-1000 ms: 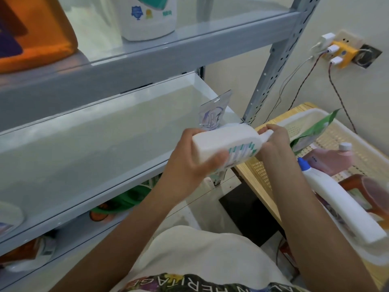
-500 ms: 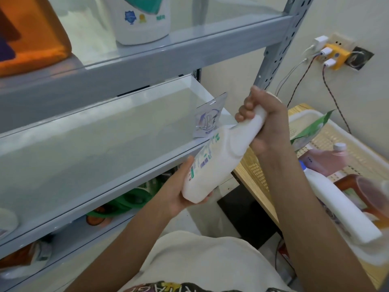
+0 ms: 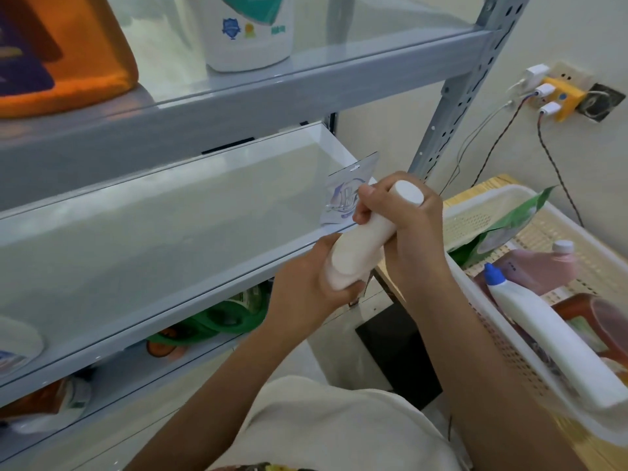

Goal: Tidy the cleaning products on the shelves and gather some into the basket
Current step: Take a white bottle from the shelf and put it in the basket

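Both hands grip a white bottle (image 3: pixel 360 246) at frame centre: left hand (image 3: pixel 306 294) wraps its base, right hand (image 3: pixel 404 219) curls round its neck.

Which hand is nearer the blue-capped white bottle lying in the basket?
Right. The right hand grips the neck of the held white plastic bottle, just left of the blue-capped white bottle; the left hand grips the held bottle's base, farther left.

The bottle (image 3: pixel 353 249) at centre is plain white. At 10 o'clock an orange jug (image 3: pixel 85 62) bears a purple label; at 12 a white jug (image 3: pixel 249 39) shows teal. Shelves (image 3: pixel 238 107) are grey. At 3 the cream, perforated basket (image 3: pixel 472 219) holds a green pouch (image 3: pixel 509 226), a pink bottle (image 3: pixel 533 270) and a blue cap (image 3: pixel 491 271).
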### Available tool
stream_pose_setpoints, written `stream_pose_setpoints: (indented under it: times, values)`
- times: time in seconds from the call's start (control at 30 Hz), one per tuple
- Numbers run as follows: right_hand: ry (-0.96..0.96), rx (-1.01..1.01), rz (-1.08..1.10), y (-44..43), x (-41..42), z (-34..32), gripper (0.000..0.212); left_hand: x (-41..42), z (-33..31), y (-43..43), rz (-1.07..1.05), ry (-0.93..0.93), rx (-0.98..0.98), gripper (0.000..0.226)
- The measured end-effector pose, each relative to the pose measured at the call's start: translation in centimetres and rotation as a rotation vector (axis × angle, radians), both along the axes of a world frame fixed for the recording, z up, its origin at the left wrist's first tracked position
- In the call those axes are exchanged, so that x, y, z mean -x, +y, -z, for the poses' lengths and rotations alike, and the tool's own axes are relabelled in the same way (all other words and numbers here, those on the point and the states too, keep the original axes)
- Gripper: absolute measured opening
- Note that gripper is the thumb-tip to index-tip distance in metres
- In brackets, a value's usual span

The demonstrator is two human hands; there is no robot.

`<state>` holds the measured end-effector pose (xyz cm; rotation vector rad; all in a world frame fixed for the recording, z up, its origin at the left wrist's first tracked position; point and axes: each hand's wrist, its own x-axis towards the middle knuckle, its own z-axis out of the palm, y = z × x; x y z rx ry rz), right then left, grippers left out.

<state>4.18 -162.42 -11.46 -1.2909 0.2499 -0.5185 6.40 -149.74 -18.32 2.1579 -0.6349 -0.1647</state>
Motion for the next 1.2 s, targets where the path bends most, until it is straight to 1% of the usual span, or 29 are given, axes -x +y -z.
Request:
stream_pose_setpoints:
  times: [0.1, 0.17, 0.23, 0.3, 0.33, 0.37, 0.43, 0.47, 0.53, 0.6, 0.63, 0.67, 0.73, 0.8, 0.87, 0.93, 1.0, 1.07, 1.1, 1.2]
  values:
    - [-0.06, 0.085, -0.236, -1.1, 0.3, -0.2, 0.013, -0.8, -0.3, 0.9, 0.115, 0.096, 0.082, 0.055]
    - [-0.082, 0.147, -0.433, -1.8, 0.0, -0.3, 0.013, -1.3, -0.4, 1.5, 0.184, 0.174, 0.099, 0.055]
    - [-0.117, 0.108, -0.554, -2.1, -0.3, -0.4, 0.015, -1.4, -0.3, 1.8, 0.231, 0.26, 0.134, 0.054]
    - [-0.161, -0.05, -0.54, -1.9, -0.7, -0.2, 0.035, -1.1, -0.5, 1.8, 0.248, 0.282, 0.182, 0.05]
    - [-0.183, -0.128, -0.504, -1.7, -0.8, -0.1, 0.045, -1.0, -0.5, 1.8, 0.249, 0.279, 0.2, 0.051]
    - [-0.206, -0.182, -0.471, -1.5, -0.9, 0.1, 0.049, -0.9, -0.6, 1.7, 0.244, 0.275, 0.21, 0.055]
    - [-0.255, -0.254, -0.473, -1.3, -0.9, 0.4, 0.044, -0.9, -0.6, 1.6, 0.221, 0.274, 0.232, 0.063]
    - [-0.275, -0.264, -0.498, -1.3, -0.9, 0.4, 0.041, -1.0, -0.7, 1.7, 0.216, 0.278, 0.238, 0.064]
    - [-0.294, -0.22, -0.544, -1.5, -0.7, 0.0, 0.043, -0.9, -0.7, 1.8, 0.215, 0.275, 0.232, 0.061]
    - [-0.28, -0.178, -0.549, -1.6, -0.6, -0.4, 0.055, -0.8, -0.8, 1.8, 0.204, 0.259, 0.237, 0.057]
    - [-0.267, -0.191, -0.537, -1.6, -0.5, -0.5, 0.06, -0.7, -0.8, 1.7, 0.195, 0.245, 0.236, 0.054]
    - [-0.262, -0.213, -0.52, -1.6, -0.5, -0.6, 0.061, -0.7, -0.9, 1.7, 0.186, 0.233, 0.235, 0.052]
    - [-0.271, -0.222, -0.515, -1.6, -0.3, -0.4, 0.051, -0.7, -1.1, 1.7, 0.165, 0.224, 0.237, 0.051]
    - [-0.265, -0.157, -0.546, -1.6, -0.2, -0.4, 0.043, -0.8, -1.3, 1.8, 0.148, 0.221, 0.247, 0.051]
    - [-0.256, -0.097, -0.558, -1.4, -0.1, -0.8, 0.052, -0.9, -1.5, 1.9, 0.148, 0.212, 0.25, 0.051]
    - [-0.241, -0.127, -0.535, -1.4, -0.1, -1.2, 0.061, -0.8, -1.8, 1.8, 0.149, 0.187, 0.244, 0.053]
    - [-0.238, -0.187, -0.5, -1.6, -0.1, -1.0, 0.055, -0.8, -2.0, 1.8, 0.135, 0.179, 0.256, 0.053]
    - [-0.245, -0.187, -0.517, -1.7, 0.0, -0.9, 0.048, -0.8, -2.0, 1.9, 0.119, 0.186, 0.277, 0.051]
    - [-0.247, -0.161, -0.528, -1.7, 0.0, -1.0, 0.049, -0.8, -2.0, 1.9, 0.114, 0.181, 0.279, 0.051]
    - [-0.24, -0.093, -0.518, -1.3, 0.0, -1.5, 0.058, -0.9, -2.0, 1.8, 0.095, 0.146, 0.272, 0.054]
